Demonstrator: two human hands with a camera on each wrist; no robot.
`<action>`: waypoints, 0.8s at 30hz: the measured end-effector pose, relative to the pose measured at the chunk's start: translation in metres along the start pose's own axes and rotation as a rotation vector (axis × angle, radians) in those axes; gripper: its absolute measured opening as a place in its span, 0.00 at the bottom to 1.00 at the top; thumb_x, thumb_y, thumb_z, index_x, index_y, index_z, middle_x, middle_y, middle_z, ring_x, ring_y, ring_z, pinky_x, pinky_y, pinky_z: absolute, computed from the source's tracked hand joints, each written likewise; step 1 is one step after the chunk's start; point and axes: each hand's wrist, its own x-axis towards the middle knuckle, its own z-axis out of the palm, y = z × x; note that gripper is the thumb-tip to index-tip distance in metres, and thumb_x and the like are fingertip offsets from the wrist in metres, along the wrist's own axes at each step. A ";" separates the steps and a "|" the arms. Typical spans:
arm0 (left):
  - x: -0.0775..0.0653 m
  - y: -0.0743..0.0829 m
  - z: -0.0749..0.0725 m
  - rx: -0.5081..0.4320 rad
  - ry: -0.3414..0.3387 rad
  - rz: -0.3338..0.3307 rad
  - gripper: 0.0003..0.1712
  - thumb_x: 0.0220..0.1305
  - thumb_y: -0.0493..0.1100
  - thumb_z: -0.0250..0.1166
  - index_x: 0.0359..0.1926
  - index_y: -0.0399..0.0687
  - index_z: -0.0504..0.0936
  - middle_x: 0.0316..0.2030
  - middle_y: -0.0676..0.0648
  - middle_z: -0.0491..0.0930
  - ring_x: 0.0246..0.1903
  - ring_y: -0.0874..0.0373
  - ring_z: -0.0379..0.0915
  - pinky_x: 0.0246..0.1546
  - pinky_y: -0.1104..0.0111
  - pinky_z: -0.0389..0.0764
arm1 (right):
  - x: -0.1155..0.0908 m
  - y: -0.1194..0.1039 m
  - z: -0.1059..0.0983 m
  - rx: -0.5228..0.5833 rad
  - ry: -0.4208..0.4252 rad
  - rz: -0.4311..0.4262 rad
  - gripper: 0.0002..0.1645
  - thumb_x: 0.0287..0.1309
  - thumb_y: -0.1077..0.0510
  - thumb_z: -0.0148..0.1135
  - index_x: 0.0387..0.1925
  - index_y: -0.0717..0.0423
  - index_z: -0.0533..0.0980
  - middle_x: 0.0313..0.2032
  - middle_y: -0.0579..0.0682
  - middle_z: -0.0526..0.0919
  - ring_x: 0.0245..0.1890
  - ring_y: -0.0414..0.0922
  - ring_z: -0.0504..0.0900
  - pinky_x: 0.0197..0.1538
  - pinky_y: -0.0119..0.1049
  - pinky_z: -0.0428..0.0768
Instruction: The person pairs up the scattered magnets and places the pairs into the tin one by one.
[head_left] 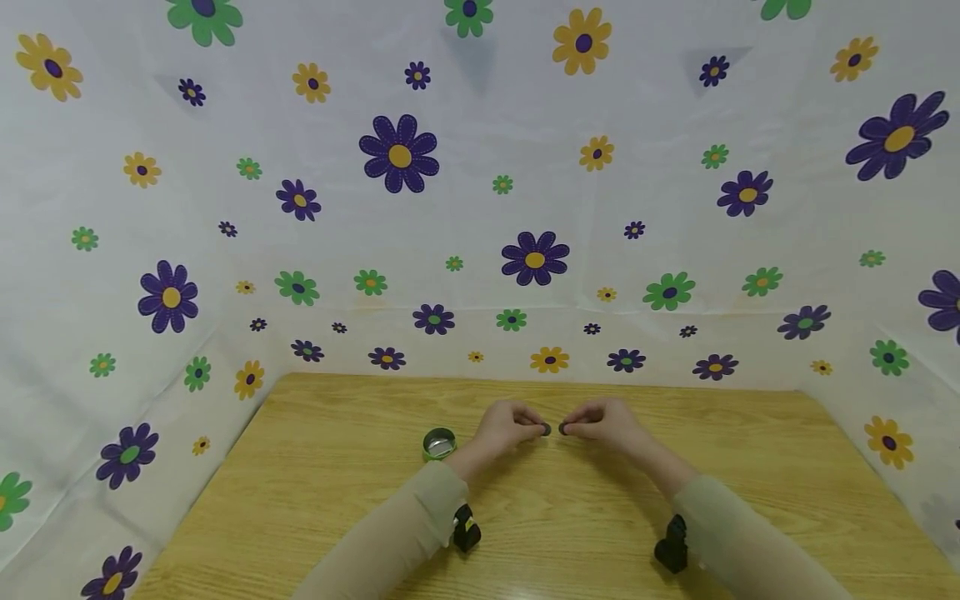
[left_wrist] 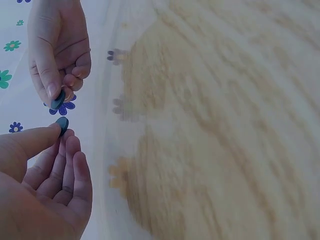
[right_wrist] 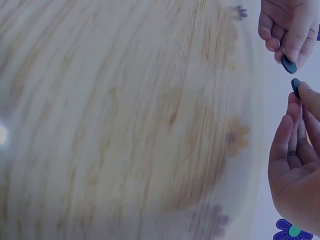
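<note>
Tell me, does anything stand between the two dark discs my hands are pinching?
Nothing visible. Your left hand pinches one disc and your right hand the other disc, with an open gap between. The round green container stands to the left, outside that gap.

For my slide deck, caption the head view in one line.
Left hand and right hand each pinch a dark disc over a wood-grain table, green container nearby.
</note>
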 end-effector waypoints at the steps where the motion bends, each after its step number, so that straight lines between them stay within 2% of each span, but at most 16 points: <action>1: 0.000 0.001 0.000 -0.001 -0.002 0.001 0.06 0.69 0.38 0.73 0.42 0.38 0.91 0.36 0.41 0.91 0.29 0.64 0.78 0.27 0.75 0.75 | 0.000 -0.001 0.001 0.009 -0.004 -0.004 0.13 0.66 0.59 0.74 0.46 0.65 0.88 0.42 0.56 0.93 0.36 0.37 0.83 0.40 0.29 0.82; 9: -0.004 0.007 0.001 -0.012 -0.019 0.021 0.04 0.69 0.35 0.72 0.41 0.37 0.90 0.37 0.39 0.90 0.32 0.61 0.83 0.32 0.72 0.80 | -0.002 -0.008 0.005 0.064 -0.026 -0.022 0.12 0.66 0.60 0.74 0.45 0.67 0.87 0.39 0.56 0.92 0.35 0.37 0.84 0.41 0.31 0.84; 15: -0.005 0.006 0.001 -0.017 -0.023 0.025 0.04 0.69 0.34 0.72 0.41 0.37 0.90 0.37 0.39 0.90 0.33 0.61 0.83 0.33 0.71 0.81 | 0.000 -0.007 0.009 0.092 -0.038 -0.036 0.12 0.66 0.63 0.73 0.45 0.68 0.86 0.38 0.57 0.92 0.35 0.37 0.84 0.40 0.29 0.82; 24: -0.004 0.005 0.000 -0.028 -0.023 0.027 0.04 0.69 0.34 0.72 0.42 0.36 0.90 0.38 0.39 0.91 0.34 0.59 0.85 0.37 0.68 0.87 | 0.001 -0.007 0.014 0.088 -0.028 -0.018 0.11 0.66 0.62 0.73 0.46 0.67 0.87 0.39 0.56 0.92 0.36 0.37 0.84 0.41 0.31 0.82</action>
